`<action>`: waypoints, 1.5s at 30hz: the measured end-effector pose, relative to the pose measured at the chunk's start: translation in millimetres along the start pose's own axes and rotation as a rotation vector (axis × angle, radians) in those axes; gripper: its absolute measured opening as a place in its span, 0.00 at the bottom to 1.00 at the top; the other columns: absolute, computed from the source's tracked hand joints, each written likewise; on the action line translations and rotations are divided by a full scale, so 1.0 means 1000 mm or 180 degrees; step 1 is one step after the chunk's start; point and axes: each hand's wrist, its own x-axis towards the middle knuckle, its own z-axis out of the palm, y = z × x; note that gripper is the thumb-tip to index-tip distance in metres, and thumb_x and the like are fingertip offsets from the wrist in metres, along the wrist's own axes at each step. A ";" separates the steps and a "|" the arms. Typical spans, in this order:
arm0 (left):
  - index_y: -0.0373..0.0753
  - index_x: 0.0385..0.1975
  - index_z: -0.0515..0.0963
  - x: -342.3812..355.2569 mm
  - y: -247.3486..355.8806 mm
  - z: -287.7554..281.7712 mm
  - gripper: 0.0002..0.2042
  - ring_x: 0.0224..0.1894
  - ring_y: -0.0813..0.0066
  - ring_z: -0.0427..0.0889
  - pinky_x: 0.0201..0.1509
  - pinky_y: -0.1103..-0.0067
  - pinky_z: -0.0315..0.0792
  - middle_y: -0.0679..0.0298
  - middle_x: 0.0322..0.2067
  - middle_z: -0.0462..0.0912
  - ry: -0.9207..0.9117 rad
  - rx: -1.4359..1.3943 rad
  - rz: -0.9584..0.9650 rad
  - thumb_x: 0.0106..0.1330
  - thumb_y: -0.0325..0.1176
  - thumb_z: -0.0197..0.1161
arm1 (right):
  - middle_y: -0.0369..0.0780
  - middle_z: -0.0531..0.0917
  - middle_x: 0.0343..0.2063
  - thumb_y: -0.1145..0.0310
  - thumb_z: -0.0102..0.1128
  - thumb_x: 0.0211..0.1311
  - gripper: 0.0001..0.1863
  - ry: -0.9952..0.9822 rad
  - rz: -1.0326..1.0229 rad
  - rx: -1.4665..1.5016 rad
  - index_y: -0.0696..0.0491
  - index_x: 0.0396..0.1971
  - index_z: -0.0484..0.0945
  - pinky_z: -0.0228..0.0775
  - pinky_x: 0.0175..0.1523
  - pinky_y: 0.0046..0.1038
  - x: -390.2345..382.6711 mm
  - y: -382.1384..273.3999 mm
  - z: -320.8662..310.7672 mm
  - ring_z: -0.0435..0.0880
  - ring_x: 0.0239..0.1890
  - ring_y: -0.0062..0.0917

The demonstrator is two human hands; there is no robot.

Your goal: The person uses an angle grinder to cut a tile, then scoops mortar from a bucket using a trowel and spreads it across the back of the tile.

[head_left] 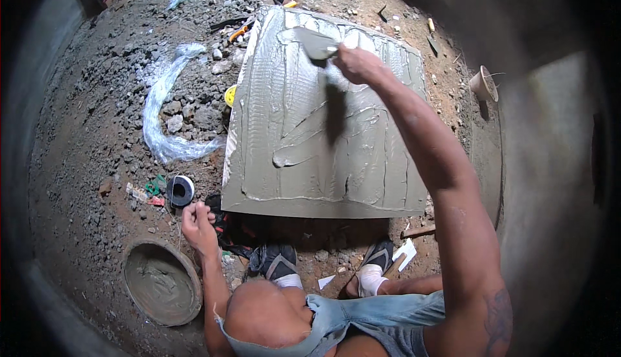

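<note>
My right hand is closed round the handle of a trowel. The trowel's blade lies over the far part of a board spread with wet grey mortar, and I cannot tell whether it touches. Ridges and smeared strokes mark the mortar, and a dark shadow falls across its middle. Lower left, my left hand is off the board with its fingers curled; whether they hold anything is hidden. Just beyond those fingers sits a dark spool with a white rim. A round basin with mortar residue stands beside my left forearm.
Rubble and stones cover the ground on the left, with crumpled clear plastic on them. By the board lie a yellow round object and an orange-handled tool. A bucket stands at right; a wooden handle lies near my feet.
</note>
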 end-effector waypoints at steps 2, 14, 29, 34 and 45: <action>0.34 0.39 0.74 -0.008 0.004 -0.008 0.09 0.25 0.84 0.75 0.27 0.86 0.69 0.66 0.28 0.78 0.0025 0.0247 0.0025 0.71 0.35 0.58 | 0.52 0.82 0.30 0.54 0.46 0.72 0.21 -0.0333 -0.0165 -0.0217 0.57 0.51 0.68 0.73 0.39 0.46 -0.025 0.054 -0.007 0.82 0.33 0.48; 0.33 0.40 0.77 -0.126 -0.022 -0.054 0.07 0.34 0.79 0.79 0.40 0.80 0.74 0.64 0.32 0.81 -0.0738 -0.0200 -0.0364 0.64 0.25 0.59 | 0.41 0.74 0.23 0.54 0.43 0.74 0.18 -0.1377 0.2144 0.1891 0.51 0.52 0.70 0.60 0.20 0.31 -0.217 0.001 0.035 0.68 0.16 0.22; 0.38 0.49 0.73 -0.219 -0.034 -0.174 0.23 0.37 0.74 0.77 0.43 0.77 0.71 0.64 0.40 0.80 0.2426 -0.1324 -0.1589 0.73 0.52 0.46 | 0.41 0.78 0.32 0.56 0.52 0.72 0.21 -0.0954 0.1134 0.0958 0.59 0.50 0.68 0.66 0.31 0.29 -0.386 0.051 0.063 0.71 0.26 0.25; 0.36 0.64 0.64 -0.149 -0.024 -0.237 0.34 0.65 0.61 0.66 0.68 0.60 0.61 0.61 0.62 0.69 0.2464 -0.1308 -0.0213 0.70 0.59 0.50 | 0.52 0.77 0.39 0.66 0.59 0.65 0.25 -0.1285 -0.0506 0.1723 0.64 0.55 0.63 0.69 0.46 0.41 -0.306 -0.081 0.001 0.78 0.41 0.42; 0.39 0.22 0.73 -0.099 0.018 -0.210 0.22 0.25 0.83 0.62 0.28 0.79 0.57 0.76 0.20 0.67 0.1950 -0.0477 0.0013 0.71 0.51 0.58 | 0.44 0.78 0.43 0.64 0.46 0.69 0.23 0.0527 -0.4209 -0.1662 0.54 0.61 0.65 0.78 0.37 0.34 -0.172 -0.451 0.065 0.82 0.43 0.34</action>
